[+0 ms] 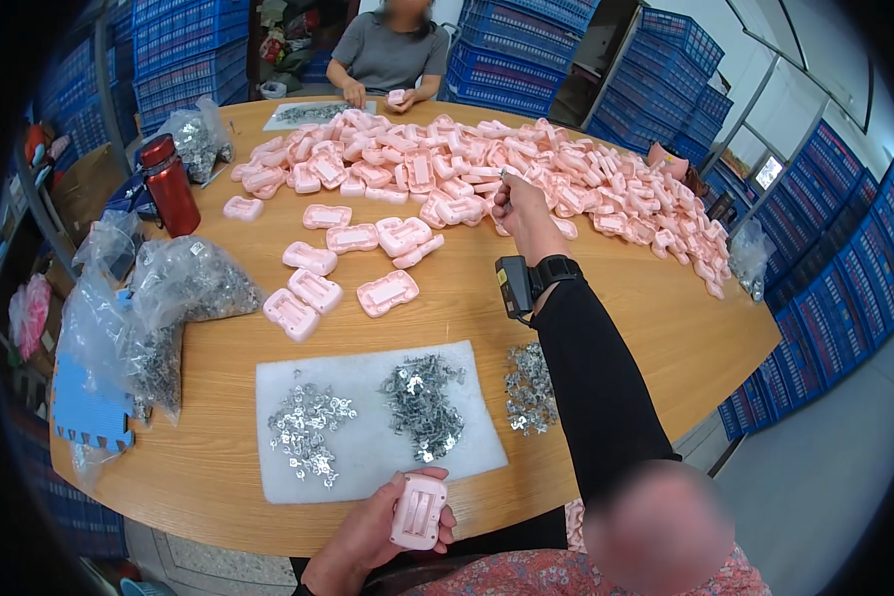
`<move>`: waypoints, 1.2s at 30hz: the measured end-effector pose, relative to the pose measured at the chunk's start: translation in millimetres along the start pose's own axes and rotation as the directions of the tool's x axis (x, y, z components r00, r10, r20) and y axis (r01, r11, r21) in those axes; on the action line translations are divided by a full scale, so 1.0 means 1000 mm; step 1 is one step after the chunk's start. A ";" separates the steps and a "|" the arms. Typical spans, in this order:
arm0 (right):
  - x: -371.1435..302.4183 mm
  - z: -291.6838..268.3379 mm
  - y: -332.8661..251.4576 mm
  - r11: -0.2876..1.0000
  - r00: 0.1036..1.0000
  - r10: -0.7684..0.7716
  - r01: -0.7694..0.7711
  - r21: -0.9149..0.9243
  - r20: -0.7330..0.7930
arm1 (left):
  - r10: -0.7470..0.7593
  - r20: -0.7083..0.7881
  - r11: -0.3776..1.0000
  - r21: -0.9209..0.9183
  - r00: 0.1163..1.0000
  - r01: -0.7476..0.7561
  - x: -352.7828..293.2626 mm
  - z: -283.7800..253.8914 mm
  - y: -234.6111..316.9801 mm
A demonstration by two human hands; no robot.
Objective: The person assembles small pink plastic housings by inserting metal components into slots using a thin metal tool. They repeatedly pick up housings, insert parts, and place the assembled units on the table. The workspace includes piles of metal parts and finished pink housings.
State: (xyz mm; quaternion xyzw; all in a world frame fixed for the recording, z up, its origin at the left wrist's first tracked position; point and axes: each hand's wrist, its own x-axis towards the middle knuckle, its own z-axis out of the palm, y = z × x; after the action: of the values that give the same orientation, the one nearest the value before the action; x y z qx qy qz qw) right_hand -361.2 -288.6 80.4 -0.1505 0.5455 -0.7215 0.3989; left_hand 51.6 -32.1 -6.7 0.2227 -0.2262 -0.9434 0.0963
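My left hand [375, 526] is closed around a pale pink plastic casing [419, 512] at the table's near edge. Two long battery slots in the casing face up. My right arm stretches forward over the table. At its end my right hand [522, 211] is closed in a pinch at the big heap of pink casings [417, 169]; a small bright bit shows at its fingertips, too small to name. Before my left hand lies a white foam sheet [363, 372] with two piles of small metal contact pieces [422, 407]. Another metal pile [531, 389] sits on the wood right of the sheet.
Several loose pink casings [387, 293] lie between sheet and heap. At left stand a red bottle [171, 187] and plastic bags of metal parts [184, 288], near a blue foam mat [84, 402]. Across the table sits a co-worker [392, 55]. Blue crates [512, 50] are stacked behind.
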 end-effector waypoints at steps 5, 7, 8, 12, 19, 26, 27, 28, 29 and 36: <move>-0.001 0.001 0.002 0.999 1.000 0.024 -0.025 -0.023 -0.018 | 0.007 -0.022 1.000 0.017 1.000 -0.007 -0.002 0.003 0.002; -0.002 0.001 0.002 0.999 0.999 0.033 -0.034 -0.018 -0.023 | 0.013 -0.009 1.000 0.007 1.000 -0.013 -0.002 0.001 0.000; -0.003 0.001 0.002 0.999 0.999 0.039 -0.039 -0.016 -0.025 | 0.012 -0.011 1.000 0.011 1.000 -0.012 -0.002 0.001 0.000; -0.002 -0.005 0.001 0.998 0.998 0.049 -0.051 -0.042 -0.043 | -0.001 0.027 1.000 0.000 1.000 0.001 0.001 -0.003 0.000; -0.006 -0.010 0.006 0.993 0.998 0.065 -0.066 -0.099 -0.012 | -0.001 0.031 1.000 -0.015 1.000 0.002 -0.001 -0.002 -0.001; -0.052 0.005 0.015 0.973 0.949 0.109 -0.041 -0.227 0.297 | 0.013 -0.010 1.000 0.028 1.000 -0.013 -0.001 0.004 0.000; -0.065 0.005 0.012 0.970 0.936 0.115 -0.033 -0.241 0.332 | 0.015 0.011 1.000 0.021 1.000 -0.015 0.000 0.004 0.000; -0.080 0.009 0.011 0.966 0.920 0.125 -0.028 -0.256 0.371 | 0.021 0.027 1.000 0.012 0.999 -0.021 0.000 0.003 0.000; -0.095 0.013 0.010 0.962 0.902 0.136 -0.022 -0.271 0.410 | 0.024 0.033 1.000 0.005 0.999 -0.024 0.001 0.003 0.001; -0.201 0.036 0.022 0.918 0.732 0.215 0.075 -0.390 0.647 | 0.099 0.047 0.995 -0.008 0.994 -0.098 0.000 -0.003 -0.003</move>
State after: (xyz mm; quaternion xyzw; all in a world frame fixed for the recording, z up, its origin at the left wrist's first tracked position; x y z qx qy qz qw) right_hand -201.0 -166.0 117.5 -0.4580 0.5001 -0.4772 0.5590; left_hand 53.1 -30.1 -10.6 0.1889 -0.2364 -0.9431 0.1380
